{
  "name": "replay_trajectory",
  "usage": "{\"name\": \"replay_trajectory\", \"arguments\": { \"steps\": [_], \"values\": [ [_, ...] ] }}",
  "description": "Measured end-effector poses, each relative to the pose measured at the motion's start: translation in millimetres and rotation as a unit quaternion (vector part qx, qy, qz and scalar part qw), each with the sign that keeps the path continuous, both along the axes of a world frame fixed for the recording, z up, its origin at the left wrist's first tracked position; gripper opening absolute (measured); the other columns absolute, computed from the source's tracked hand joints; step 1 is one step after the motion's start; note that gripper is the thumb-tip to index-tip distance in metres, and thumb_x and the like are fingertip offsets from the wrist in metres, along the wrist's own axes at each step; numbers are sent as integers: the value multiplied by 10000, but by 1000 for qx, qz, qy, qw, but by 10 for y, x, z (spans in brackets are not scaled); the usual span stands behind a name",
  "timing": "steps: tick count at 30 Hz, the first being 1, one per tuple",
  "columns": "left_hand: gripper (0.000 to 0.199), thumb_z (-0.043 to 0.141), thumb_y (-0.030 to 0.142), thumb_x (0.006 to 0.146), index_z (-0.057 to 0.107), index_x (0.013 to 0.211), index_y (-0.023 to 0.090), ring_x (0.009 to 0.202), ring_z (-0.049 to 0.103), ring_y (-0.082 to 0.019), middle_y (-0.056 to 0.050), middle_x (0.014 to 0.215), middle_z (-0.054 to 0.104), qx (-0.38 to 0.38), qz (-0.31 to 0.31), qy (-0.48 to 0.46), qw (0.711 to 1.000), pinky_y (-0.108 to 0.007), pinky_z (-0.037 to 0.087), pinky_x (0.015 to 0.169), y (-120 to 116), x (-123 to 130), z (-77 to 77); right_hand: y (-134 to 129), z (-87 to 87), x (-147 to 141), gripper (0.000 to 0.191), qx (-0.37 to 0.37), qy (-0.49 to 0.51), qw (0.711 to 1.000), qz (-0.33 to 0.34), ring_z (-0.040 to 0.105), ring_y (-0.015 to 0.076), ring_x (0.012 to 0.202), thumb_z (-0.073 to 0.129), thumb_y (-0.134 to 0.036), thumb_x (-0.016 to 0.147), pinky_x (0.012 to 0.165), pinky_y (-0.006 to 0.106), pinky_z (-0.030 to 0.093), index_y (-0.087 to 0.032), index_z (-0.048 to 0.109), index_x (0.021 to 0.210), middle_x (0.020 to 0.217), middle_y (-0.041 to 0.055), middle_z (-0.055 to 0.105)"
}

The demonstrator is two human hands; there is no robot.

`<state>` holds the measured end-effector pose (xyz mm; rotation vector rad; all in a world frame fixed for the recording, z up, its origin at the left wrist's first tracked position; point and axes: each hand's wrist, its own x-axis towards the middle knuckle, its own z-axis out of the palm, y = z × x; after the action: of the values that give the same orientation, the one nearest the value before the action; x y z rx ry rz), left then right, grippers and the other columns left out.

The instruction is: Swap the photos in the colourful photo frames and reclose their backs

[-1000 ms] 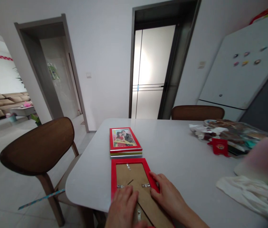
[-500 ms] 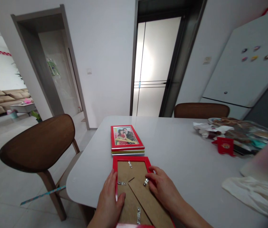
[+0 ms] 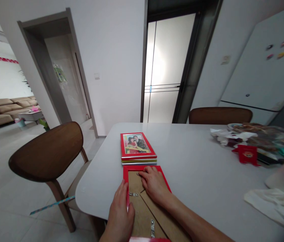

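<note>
A red picture frame (image 3: 126, 173) lies face down at the near edge of the table, its brown backing board (image 3: 140, 213) facing up. My left hand (image 3: 121, 211) grips the frame's left side, thumb over the board. At the top of the board, the fingertips of my right hand (image 3: 155, 184) are closed on a small metal clip (image 3: 138, 173), which they partly cover. Two other clips show, a left clip (image 3: 133, 194) and a lower clip (image 3: 152, 228). My right hand and forearm hide the board's right side. Just beyond lies a stack of frames, topped by a red-framed photo (image 3: 136, 144).
The white table (image 3: 182, 151) carries plastic bags (image 3: 265, 132), a red packet (image 3: 247, 154) and a white cloth (image 3: 273, 205) on its right. One brown chair (image 3: 48, 153) stands to the left, another chair (image 3: 220, 115) at the far side.
My right hand has moved from the clip on the frame's right side up and left to the top clip. My left hand keeps its hold. The view has shifted slightly.
</note>
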<state>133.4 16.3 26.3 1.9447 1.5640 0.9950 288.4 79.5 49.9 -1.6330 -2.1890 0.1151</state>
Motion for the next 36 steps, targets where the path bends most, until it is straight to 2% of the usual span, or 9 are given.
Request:
{"name": "replay_trajectory", "arguments": {
  "steps": [3, 5, 9, 14, 20, 25, 28, 31, 36],
  "values": [
    [555, 403, 94, 662, 371, 1214, 54, 1183, 342, -196, -129, 1288, 387, 3, 4, -6, 1000, -345, 266, 1003, 0, -2, -17, -98, 31, 1, 283, -1, 0, 1000, 6, 438, 191, 898, 418, -238, 783, 752, 294, 318, -215, 559, 1027, 962, 71, 537],
    [549, 402, 93, 665, 374, 1212, 68, 1180, 346, -192, -124, 1285, 392, 8, 3, -7, 1000, -357, 269, 1002, 1, -6, -37, -195, 63, -37, 269, -8, 12, 999, 40, 437, 187, 903, 445, -287, 776, 767, 296, 319, -217, 564, 1007, 981, 62, 531],
    [519, 391, 101, 692, 378, 1210, 98, 1177, 352, -178, -106, 1280, 403, 18, 2, -7, 1000, -365, 273, 1001, 4, -15, -71, -342, 128, -180, 163, -35, 37, 992, 114, 444, 178, 884, 514, -312, 741, 771, 292, 333, -224, 615, 834, 915, 33, 540],
    [537, 389, 79, 671, 378, 1208, 82, 1178, 350, -176, -112, 1279, 402, 17, 2, 2, 1000, -357, 269, 1004, 6, -10, -61, -325, 185, -276, 154, -55, 34, 993, 103, 454, 172, 868, 467, -225, 768, 780, 302, 349, -201, 616, 794, 861, 42, 546],
    [539, 382, 75, 671, 366, 1210, 52, 1175, 351, -183, -133, 1277, 396, 11, 3, 6, 1000, -359, 275, 1001, -7, -9, -28, -501, 294, 36, 264, -110, 102, 973, 175, 442, 171, 984, 514, -179, 698, 875, 308, 329, -237, 600, 941, 1033, 39, 522],
    [532, 393, 81, 669, 376, 1200, 48, 1178, 344, -199, -147, 1277, 393, 22, 8, -6, 1000, -383, 271, 998, -12, -4, -46, -782, 322, 312, 337, -183, 95, 954, 218, 322, 202, 1148, 572, -110, 571, 973, 358, 222, -287, 641, 849, 1206, -2, 432],
    [526, 404, 85, 667, 390, 1193, 88, 1173, 353, -200, -125, 1275, 402, 20, 13, -24, 999, -393, 271, 996, -9, -5, -43, -831, 302, 297, 256, -168, 97, 958, 210, 299, 215, 1165, 583, -142, 592, 995, 405, 153, -292, 657, 785, 1196, -12, 446],
    [533, 406, 84, 664, 388, 1196, 113, 1175, 350, -189, -108, 1278, 401, 15, 12, -30, 999, -387, 267, 999, -7, -5, -33, -816, 289, 255, 225, -159, 103, 964, 186, 340, 215, 1134, 573, -186, 625, 972, 388, 211, -272, 645, 820, 1185, 13, 456],
    [539, 406, 90, 665, 382, 1203, 83, 1176, 348, -192, -124, 1272, 406, 6, 13, -20, 1000, -369, 265, 1001, -38, 29, -41, -763, 197, 267, 411, -120, 91, 987, 59, 445, 218, 992, 568, -246, 615, 871, 342, 330, -232, 555, 1026, 1103, 75, 494]
  ]
}}
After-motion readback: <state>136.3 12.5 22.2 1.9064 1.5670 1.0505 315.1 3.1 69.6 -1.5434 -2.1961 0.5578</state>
